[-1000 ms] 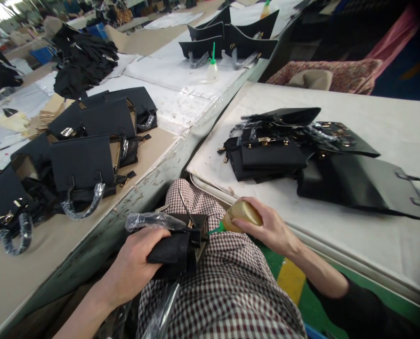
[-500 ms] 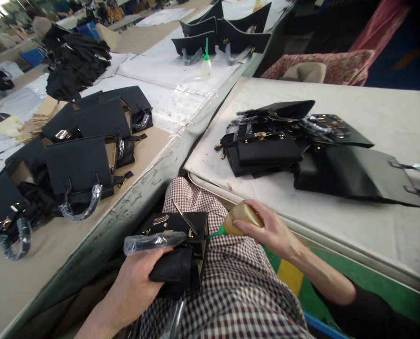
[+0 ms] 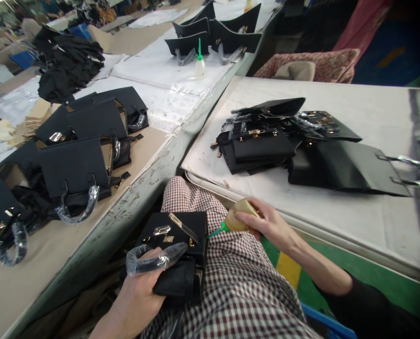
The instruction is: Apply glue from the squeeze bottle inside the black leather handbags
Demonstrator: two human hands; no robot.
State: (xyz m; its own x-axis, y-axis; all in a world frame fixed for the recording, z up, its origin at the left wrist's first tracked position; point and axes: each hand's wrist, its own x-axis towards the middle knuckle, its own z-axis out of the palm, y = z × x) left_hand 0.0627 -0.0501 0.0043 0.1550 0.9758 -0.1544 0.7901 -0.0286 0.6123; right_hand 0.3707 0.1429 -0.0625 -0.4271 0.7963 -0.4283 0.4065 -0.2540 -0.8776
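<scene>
At the left of the frame, black handbags (image 3: 74, 165) sit on a table, none of them in hand. At lower centre, the left hand (image 3: 141, 285) is closed around the soft black part of a bag (image 3: 196, 254) on the lap, some fingers hidden. Work on this bag seems partway: gold-coloured fittings (image 3: 162, 230) are on and the handle (image 3: 157, 259) is wrapped in clear film, while the side edge seems unfinished (how much is done, I cannot tell). It looks dark and boxy, with a narrow strap slanting across its panel. Right of centre, the right hand (image 3: 266, 221) grips a yellowish bottle (image 3: 240, 215), green nozzle (image 3: 217, 230) at that edge. Farther right lies a pile of black bags (image 3: 262, 148).
</scene>
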